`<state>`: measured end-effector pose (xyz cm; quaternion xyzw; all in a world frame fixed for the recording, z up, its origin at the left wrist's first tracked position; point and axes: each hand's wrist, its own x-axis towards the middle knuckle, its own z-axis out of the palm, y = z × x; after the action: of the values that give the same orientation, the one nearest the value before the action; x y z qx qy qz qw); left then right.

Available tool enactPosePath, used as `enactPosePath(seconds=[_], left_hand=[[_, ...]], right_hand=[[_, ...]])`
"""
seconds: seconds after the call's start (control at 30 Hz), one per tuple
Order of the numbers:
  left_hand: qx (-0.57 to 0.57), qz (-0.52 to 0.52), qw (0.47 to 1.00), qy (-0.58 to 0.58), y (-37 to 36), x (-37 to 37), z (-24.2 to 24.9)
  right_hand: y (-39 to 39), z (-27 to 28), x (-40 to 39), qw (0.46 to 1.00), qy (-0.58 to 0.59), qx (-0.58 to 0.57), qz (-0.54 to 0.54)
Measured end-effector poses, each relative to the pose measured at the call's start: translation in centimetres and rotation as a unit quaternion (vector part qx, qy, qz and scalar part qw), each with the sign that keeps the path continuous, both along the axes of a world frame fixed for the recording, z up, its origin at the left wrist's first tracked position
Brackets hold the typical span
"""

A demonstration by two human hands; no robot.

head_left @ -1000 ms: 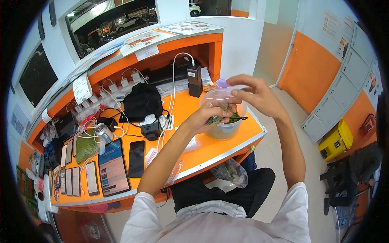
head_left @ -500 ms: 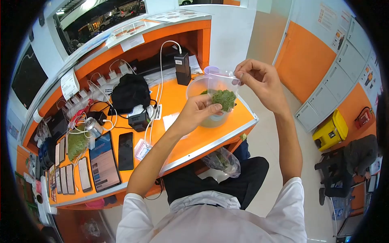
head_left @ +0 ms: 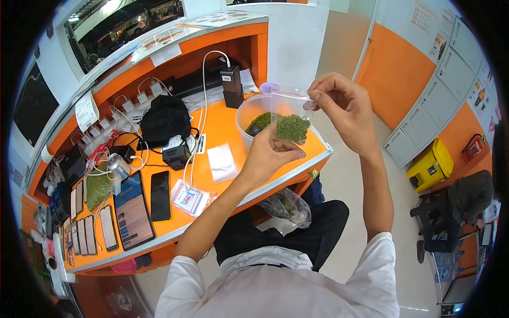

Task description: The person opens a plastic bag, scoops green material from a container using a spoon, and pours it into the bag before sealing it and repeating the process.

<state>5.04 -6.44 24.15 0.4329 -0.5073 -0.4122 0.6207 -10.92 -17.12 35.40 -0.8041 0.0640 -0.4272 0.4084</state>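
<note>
A small clear zip bag with green shredded material in its lower part hangs upright before me. My right hand pinches its top right corner between thumb and fingers. Close to its lower left side is my left hand, thumb and fingers drawn together near the bag's bottom; whether they grip it is hard to tell. Behind the bag stands a round translucent tub holding more green material and a dark round object. A stack of flat clear bags lies left of my left hand.
On the orange desk are a black power bank, a black cloth bag, a tablet, several phones, cables and a can. A plastic bag hangs below the edge. A person sits far right.
My left hand has shifted down from the green material in the bag, which now looks flatter and more spread out. The view has moved slightly, and the tub's contents and flat bags show more.
</note>
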Motion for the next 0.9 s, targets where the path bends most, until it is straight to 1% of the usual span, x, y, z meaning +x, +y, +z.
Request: enactPosePath(seconds=[0.07,0.1,0.17,0.2,0.27,0.3,0.37,0.4,0.43,0.47,0.5,0.57,0.7,0.77,0.9], left_hand=[[-0.102,0.005,0.995,0.017,0.0,-0.1,-0.1],[-0.101,0.003,0.995,0.017,0.1,-0.1,0.2],[-0.08,-0.053,0.99,0.106,0.7,-0.2,0.9],[-0.08,-0.053,0.99,0.106,0.8,-0.1,0.7],[0.027,-0.026,0.999,0.011,0.9,0.2,0.3],[0.026,-0.025,0.999,0.012,1.2,0.2,0.4],[-0.087,0.011,0.995,-0.037,1.8,0.1,1.1],[-0.087,0.009,0.995,-0.037,1.9,0.3,1.4],[-0.117,0.017,0.993,0.003,1.9,0.6,1.8],[-0.147,0.025,0.988,0.044,2.0,0.8,2.1],[-0.147,0.026,0.988,0.046,2.1,0.9,2.4],[-0.144,0.067,0.987,0.02,2.4,1.1,2.7],[-0.14,0.06,0.987,0.041,2.5,0.9,2.0],[-0.138,0.088,0.986,0.0,2.4,0.7,1.7],[-0.126,0.079,0.989,0.02,2.5,0.3,1.9]], right_hand=[[-0.1,0.0,-0.3,1.0,0.0,0.005,0.002],[0.0,-0.1,-0.4,1.0,0.015,-0.002,-0.002],[0.2,-0.2,-0.5,0.999,0.031,-0.009,-0.004],[0.2,-0.3,-0.5,1.0,0.017,0.0,0.003],[0.3,-0.3,-0.5,1.0,0.003,0.008,0.012],[0.3,-0.2,-0.7,1.0,0.002,0.01,0.017],[0.4,0.0,-1.1,1.0,-0.001,0.012,0.019],[0.6,0.1,-1.2,0.999,0.025,0.004,0.03],[0.8,0.0,-1.4,0.998,0.052,-0.003,0.042],[1.0,-0.2,-1.4,0.998,0.053,-0.003,0.041],[1.1,-0.6,-1.5,0.998,0.053,0.002,0.046],[1.5,-1.2,-1.6,0.997,0.054,0.008,0.05],[2.1,-2.3,-1.9,0.997,0.058,0.022,0.042],[2.2,-2.6,-2.2,0.997,0.059,0.019,0.034],[2.2,-3.0,-2.5,0.998,0.062,0.017,0.018]])
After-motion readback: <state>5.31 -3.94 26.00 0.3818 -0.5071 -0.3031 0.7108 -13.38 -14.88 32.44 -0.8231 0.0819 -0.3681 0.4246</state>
